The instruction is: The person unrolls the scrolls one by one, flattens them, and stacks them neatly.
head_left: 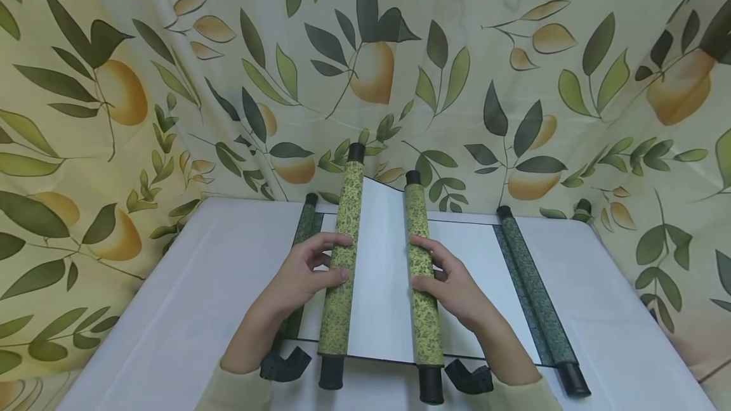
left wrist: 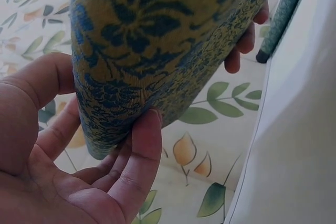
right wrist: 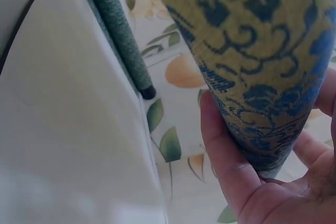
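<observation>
A hanging scroll with yellow-green patterned cloth [head_left: 342,309] and black end knobs is partly unrolled, raised above the table. A strip of white paper [head_left: 381,271] spans its two rolls. My left hand [head_left: 299,274] grips the left roll between thumb and fingers. On the other side my right hand [head_left: 457,284] holds the right roll [head_left: 425,328] in the same manner. Up close, the left wrist view shows blue floral brocade [left wrist: 131,61] with fingers on both sides of it. In the right wrist view, thumb and fingers cup the brocade roll [right wrist: 262,77].
Beneath lies a second scroll with dark green rolls [head_left: 539,297], spread on the white table [head_left: 171,284]. A dark green roll end [head_left: 582,209] shows at the table's far right corner. Behind hangs a leaf-and-fruit curtain [head_left: 445,125]. Black wrist mounts [head_left: 285,365] sit under both wrists.
</observation>
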`<action>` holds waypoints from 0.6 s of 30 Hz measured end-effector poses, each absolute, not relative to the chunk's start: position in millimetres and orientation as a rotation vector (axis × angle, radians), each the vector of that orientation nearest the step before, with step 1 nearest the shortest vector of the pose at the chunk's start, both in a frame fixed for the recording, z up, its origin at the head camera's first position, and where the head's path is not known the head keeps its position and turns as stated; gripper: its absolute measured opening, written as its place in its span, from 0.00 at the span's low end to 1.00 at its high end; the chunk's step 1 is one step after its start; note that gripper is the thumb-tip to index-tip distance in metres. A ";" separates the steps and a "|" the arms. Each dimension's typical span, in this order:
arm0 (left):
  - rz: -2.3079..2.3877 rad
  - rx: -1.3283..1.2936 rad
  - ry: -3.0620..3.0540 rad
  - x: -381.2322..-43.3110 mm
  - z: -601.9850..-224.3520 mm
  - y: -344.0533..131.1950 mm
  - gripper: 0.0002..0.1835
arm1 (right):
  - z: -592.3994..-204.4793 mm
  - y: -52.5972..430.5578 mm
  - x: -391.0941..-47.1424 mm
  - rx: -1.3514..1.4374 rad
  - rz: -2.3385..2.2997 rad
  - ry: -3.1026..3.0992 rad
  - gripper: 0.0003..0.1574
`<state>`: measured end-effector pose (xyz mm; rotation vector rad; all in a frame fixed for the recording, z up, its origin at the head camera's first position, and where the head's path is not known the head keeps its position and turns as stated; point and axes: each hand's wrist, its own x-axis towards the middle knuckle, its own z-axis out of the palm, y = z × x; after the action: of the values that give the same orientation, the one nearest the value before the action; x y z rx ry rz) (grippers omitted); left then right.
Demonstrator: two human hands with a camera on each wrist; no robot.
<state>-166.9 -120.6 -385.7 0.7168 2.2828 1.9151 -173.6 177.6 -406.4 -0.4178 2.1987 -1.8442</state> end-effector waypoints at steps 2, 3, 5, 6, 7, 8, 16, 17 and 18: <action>1.915 0.720 2.290 -167.1 -386.3 -120.8 0.24 | -406.4 178.0 -173.5 -0.421 -1.839 2.211 0.43; 1.915 0.720 2.291 -167.0 -386.5 -120.9 0.24 | -406.5 178.4 -173.4 -0.424 -1.838 2.215 0.43; 1.918 0.721 2.295 -167.1 -386.2 -121.2 0.24 | -406.6 179.0 -173.4 -0.430 -1.838 2.209 0.43; 1.917 0.717 2.297 -166.9 -385.9 -121.3 0.24 | -406.7 179.3 -173.5 -0.432 -1.839 2.201 0.43; 1.915 0.713 2.300 -166.8 -385.6 -121.5 0.24 | -407.0 179.7 -173.6 -0.433 -1.838 2.195 0.44; 1.915 0.708 2.300 -166.6 -385.2 -121.5 0.25 | -407.2 180.0 -173.6 -0.432 -1.841 2.187 0.44; 1.911 0.666 2.301 -166.4 -383.1 -121.5 0.25 | -406.4 182.2 -173.9 -0.433 -1.836 2.227 0.42; 1.909 0.661 2.302 -166.4 -382.9 -121.5 0.25 | -406.1 182.3 -174.0 -0.435 -1.836 2.226 0.42; 1.911 0.658 2.299 -166.4 -382.7 -121.6 0.24 | -405.7 182.4 -174.1 -0.437 -1.833 2.224 0.42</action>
<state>-166.4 -121.6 -382.7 0.6579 2.2994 1.9109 -174.1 182.4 -405.7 -0.4366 2.2238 -1.8332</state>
